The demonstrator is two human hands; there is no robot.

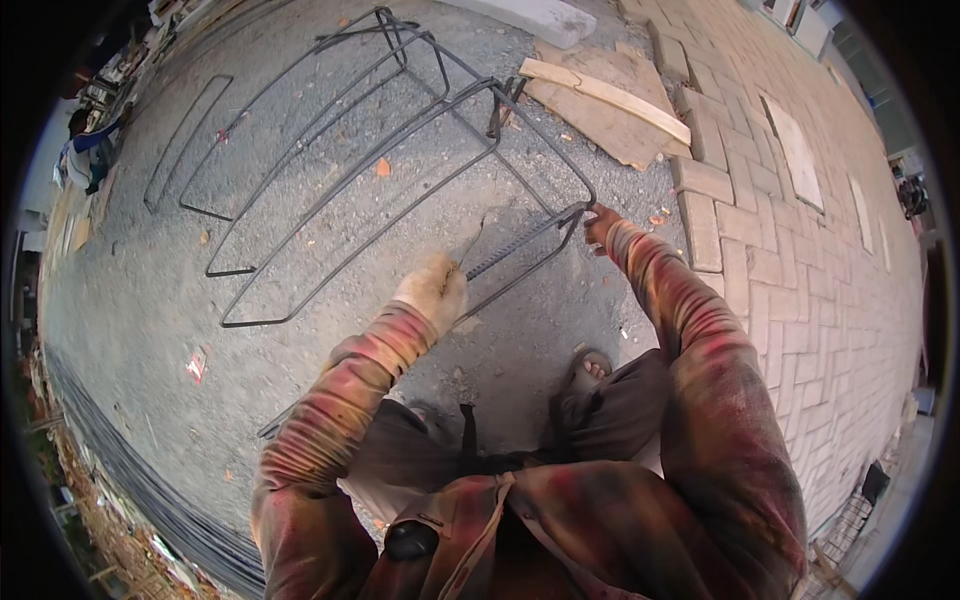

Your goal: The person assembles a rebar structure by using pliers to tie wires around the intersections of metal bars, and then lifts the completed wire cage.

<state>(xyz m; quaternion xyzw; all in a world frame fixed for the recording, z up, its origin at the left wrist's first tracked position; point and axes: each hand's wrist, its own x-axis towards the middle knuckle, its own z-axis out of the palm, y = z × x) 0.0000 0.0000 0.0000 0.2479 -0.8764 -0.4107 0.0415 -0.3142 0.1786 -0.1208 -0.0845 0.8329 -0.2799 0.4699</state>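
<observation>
Our gloved left hand [432, 290] grips a thin hooked tool [470, 246] at the rebar cage [400, 150] lying on gravel, while our bare right hand [600, 226] closes around its end stirrup, apparently steadying the frame.

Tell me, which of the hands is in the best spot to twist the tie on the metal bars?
Probably the left hand: it holds a thin hook tool against the rebar frame. The right hand only grips the frame's corner.
</observation>
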